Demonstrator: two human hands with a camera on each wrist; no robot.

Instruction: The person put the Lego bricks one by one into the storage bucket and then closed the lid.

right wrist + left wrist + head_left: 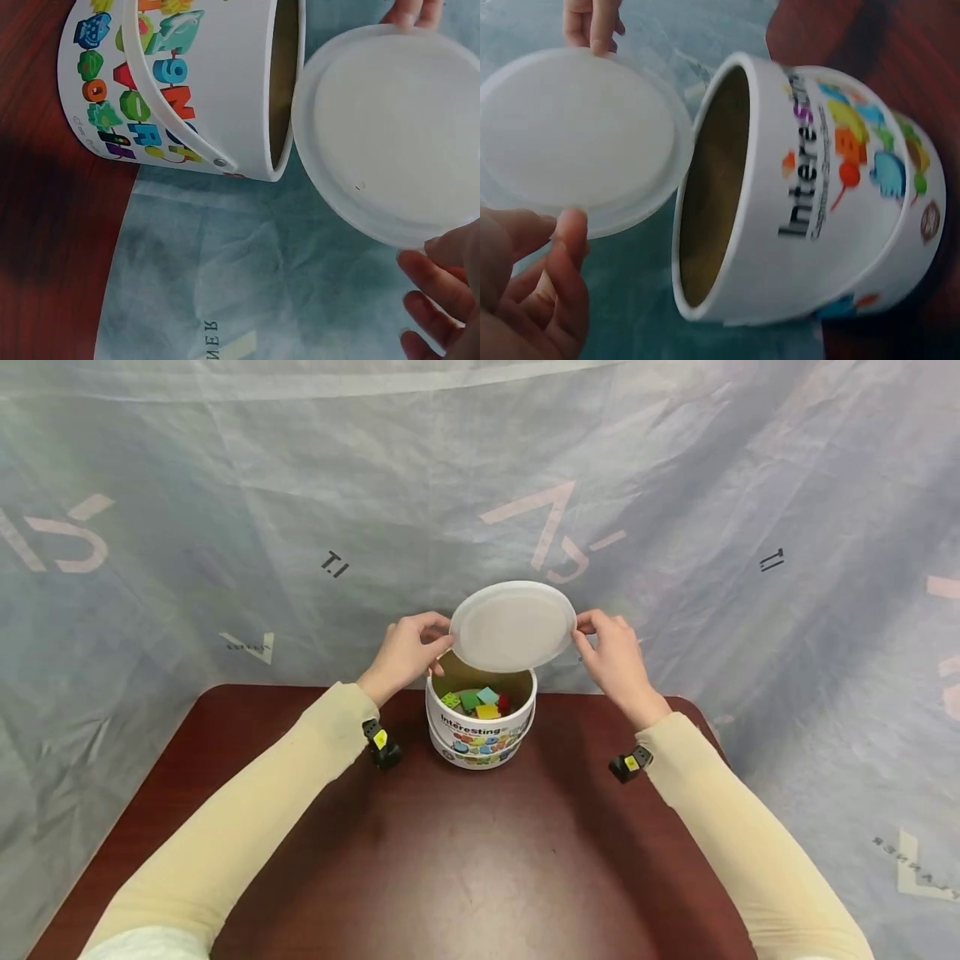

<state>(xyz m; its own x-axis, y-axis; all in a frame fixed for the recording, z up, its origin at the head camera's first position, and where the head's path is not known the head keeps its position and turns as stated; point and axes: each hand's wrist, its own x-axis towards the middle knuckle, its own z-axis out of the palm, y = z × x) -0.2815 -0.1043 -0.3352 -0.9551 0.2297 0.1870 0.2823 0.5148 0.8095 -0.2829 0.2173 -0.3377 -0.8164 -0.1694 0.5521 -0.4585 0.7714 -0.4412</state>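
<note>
A round white lid is tilted above the open mouth of a white printed bucket. My left hand pinches the lid's left edge between thumb and fingers, and my right hand pinches its right edge. In the left wrist view the lid stands beside the bucket's rim, with the left hand at its near edge. From the right wrist, the right hand shows at the lid's edge. Inside the bucket lie several colourful blocks, green, yellow, light blue and red.
The bucket stands near the far edge of a dark red table. A grey cloth with printed marks hangs behind the table and at its sides. A white handle hangs down against the bucket's outer wall.
</note>
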